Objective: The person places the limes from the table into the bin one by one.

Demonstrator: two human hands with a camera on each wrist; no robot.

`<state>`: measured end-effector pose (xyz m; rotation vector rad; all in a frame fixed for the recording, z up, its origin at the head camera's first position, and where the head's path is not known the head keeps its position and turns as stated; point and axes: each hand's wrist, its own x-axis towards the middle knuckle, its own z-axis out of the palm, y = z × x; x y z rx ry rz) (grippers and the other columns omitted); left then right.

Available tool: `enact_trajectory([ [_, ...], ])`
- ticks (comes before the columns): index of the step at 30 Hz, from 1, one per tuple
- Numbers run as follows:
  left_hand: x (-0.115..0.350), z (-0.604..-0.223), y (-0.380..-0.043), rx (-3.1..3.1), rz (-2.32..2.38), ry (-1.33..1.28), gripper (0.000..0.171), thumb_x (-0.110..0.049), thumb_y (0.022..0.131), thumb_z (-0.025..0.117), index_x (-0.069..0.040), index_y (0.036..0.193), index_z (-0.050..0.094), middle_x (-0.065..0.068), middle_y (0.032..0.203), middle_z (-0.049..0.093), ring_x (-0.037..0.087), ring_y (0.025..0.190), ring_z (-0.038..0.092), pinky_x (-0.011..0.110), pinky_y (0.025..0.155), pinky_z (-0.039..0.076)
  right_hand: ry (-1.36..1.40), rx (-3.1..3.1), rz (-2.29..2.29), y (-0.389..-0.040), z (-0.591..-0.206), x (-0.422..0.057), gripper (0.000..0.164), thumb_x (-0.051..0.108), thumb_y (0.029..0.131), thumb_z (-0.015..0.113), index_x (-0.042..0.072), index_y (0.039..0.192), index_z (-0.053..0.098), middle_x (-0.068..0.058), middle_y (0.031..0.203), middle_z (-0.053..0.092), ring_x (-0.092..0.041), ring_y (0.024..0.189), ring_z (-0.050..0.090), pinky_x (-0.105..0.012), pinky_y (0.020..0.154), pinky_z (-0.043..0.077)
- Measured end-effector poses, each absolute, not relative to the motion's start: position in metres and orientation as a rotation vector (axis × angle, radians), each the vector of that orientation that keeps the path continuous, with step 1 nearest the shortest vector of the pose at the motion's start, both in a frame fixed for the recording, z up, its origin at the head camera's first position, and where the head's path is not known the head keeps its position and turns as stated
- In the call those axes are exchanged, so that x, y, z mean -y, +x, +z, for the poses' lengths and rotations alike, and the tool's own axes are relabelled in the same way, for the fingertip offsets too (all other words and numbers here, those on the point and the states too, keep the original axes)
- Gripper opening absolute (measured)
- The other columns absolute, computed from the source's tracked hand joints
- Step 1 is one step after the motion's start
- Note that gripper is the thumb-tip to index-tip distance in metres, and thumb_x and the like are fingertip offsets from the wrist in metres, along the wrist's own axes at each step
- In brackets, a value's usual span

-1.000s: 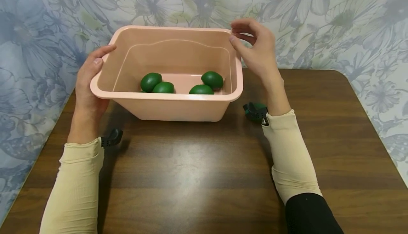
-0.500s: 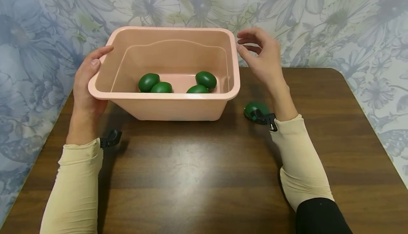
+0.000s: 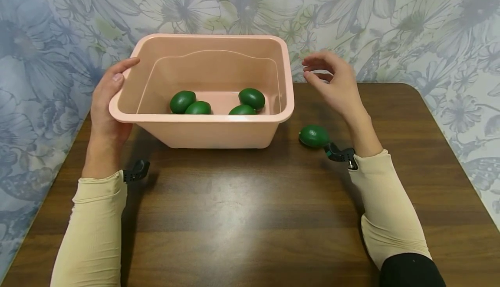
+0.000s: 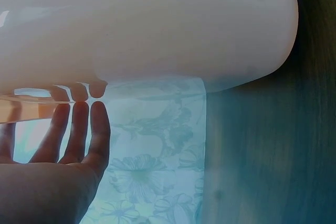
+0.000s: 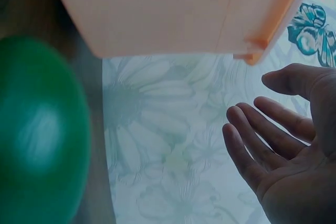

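Note:
A pink plastic basin [image 3: 207, 133] stands on the table, with several glossy dark green oval fruits, like limes [image 3: 182, 101], on its floor. The front rim partly hides some of them. My left hand [image 3: 107, 100] grips the basin's left rim, its other fingers against the outer wall in the left wrist view. To the right of the basin, my right hand [image 3: 337, 83] hangs in the air, fingers loosely bent and holding nothing. One more lime [image 3: 314, 136] lies on the table below that hand; it looms large at the left of the right wrist view.
The brown wooden table [image 3: 234, 217] meets a flower-patterned wall [image 3: 383, 31] close behind the basin. Black wrist cameras are worn at the left cuff [image 3: 136, 170] and the right cuff [image 3: 341, 154].
My right hand has left the basin's right rim and moved right and slightly down, uncovering the lime on the table. The basin has shifted slightly left; my left hand stays on its rim.

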<state>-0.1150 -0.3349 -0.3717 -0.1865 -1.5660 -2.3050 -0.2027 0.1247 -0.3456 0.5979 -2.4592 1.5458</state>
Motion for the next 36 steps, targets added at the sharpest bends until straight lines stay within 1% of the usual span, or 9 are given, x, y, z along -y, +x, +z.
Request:
enact_trajectory([
  [4,0.337,-0.371,-0.112,1.566,-2.304,-0.161,0.047,-0.023,0.098,0.062,0.0,0.139,0.065,0.015,0.147,0.055,0.026,0.123,0.056,0.032,0.094,0.052,0.599,2.517,1.504,-0.21,-0.359,-0.142,0.034,0.012,0.099,0.073,0.003,0.131,0.07,-0.014,0.129,0.072,-0.018,0.115,0.07,-0.021,0.094,0.056],
  [10,0.338,-0.372,-0.112,1.599,-2.268,-0.16,0.048,-0.024,0.099,0.061,-0.001,0.14,0.065,0.014,0.149,0.055,0.026,0.124,0.055,0.032,0.094,0.052,0.564,2.57,1.446,-0.21,-0.368,-0.17,0.035,0.013,0.099,0.073,0.004,0.133,0.07,-0.016,0.13,0.072,-0.01,0.112,0.069,-0.016,0.092,0.054],
  [14,0.339,-0.371,-0.112,1.58,-2.289,-0.149,0.046,-0.024,0.098,0.062,-0.001,0.139,0.066,0.014,0.148,0.055,0.026,0.124,0.055,0.032,0.093,0.052,0.556,2.593,1.412,-0.21,-0.369,-0.182,0.034,0.017,0.1,0.073,0.006,0.132,0.071,-0.015,0.129,0.072,-0.004,0.109,0.068,-0.014,0.091,0.053],
  [17,0.338,-0.371,-0.112,1.588,-2.291,-0.148,0.046,-0.024,0.098,0.061,-0.003,0.138,0.067,0.013,0.149,0.054,0.026,0.125,0.054,0.032,0.094,0.051,0.589,2.604,1.427,-0.209,-0.369,-0.188,0.035,0.017,0.099,0.074,0.006,0.132,0.07,-0.012,0.128,0.072,-0.004,0.108,0.069,-0.014,0.091,0.053],
  [23,0.336,-0.372,-0.111,1.616,-2.292,-0.172,0.046,-0.026,0.099,0.06,-0.004,0.14,0.066,0.012,0.152,0.052,0.026,0.128,0.053,0.033,0.098,0.05,0.619,2.626,1.478,-0.205,-0.372,-0.204,0.04,0.007,0.097,0.075,0.003,0.136,0.067,-0.002,0.124,0.073,-0.006,0.104,0.072,-0.014,0.09,0.055],
  [28,0.333,-0.371,-0.111,1.626,-2.268,-0.185,0.047,-0.027,0.099,0.06,-0.003,0.14,0.066,0.012,0.153,0.052,0.027,0.13,0.051,0.034,0.101,0.049,0.567,2.659,1.458,-0.2,-0.379,-0.227,0.038,0.009,0.099,0.074,0.002,0.136,0.066,-0.004,0.123,0.073,-0.004,0.104,0.071,-0.012,0.09,0.053],
  [31,0.332,-0.369,-0.111,1.63,-2.264,-0.18,0.048,-0.027,0.099,0.061,-0.002,0.139,0.066,0.012,0.152,0.052,0.027,0.131,0.051,0.033,0.102,0.048,0.542,2.663,1.458,-0.197,-0.382,-0.237,0.038,0.01,0.099,0.074,0.001,0.135,0.067,-0.002,0.122,0.074,-0.003,0.106,0.071,-0.011,0.091,0.053],
  [33,0.333,-0.369,-0.11,1.638,-2.254,-0.177,0.048,-0.027,0.099,0.06,-0.002,0.14,0.065,0.012,0.153,0.052,0.027,0.131,0.05,0.033,0.103,0.048,0.536,2.656,1.464,-0.197,-0.384,-0.241,0.038,0.011,0.098,0.075,0.0,0.134,0.067,-0.004,0.123,0.074,-0.002,0.106,0.07,-0.011,0.09,0.053],
  [36,0.335,-0.368,-0.11,1.627,-2.262,-0.178,0.048,-0.027,0.099,0.059,-0.001,0.14,0.065,0.013,0.152,0.053,0.027,0.13,0.051,0.033,0.102,0.048,0.57,2.671,1.476,-0.196,-0.387,-0.241,0.038,0.012,0.098,0.076,0.001,0.133,0.068,-0.002,0.123,0.073,-0.004,0.108,0.07,-0.011,0.091,0.052],
])
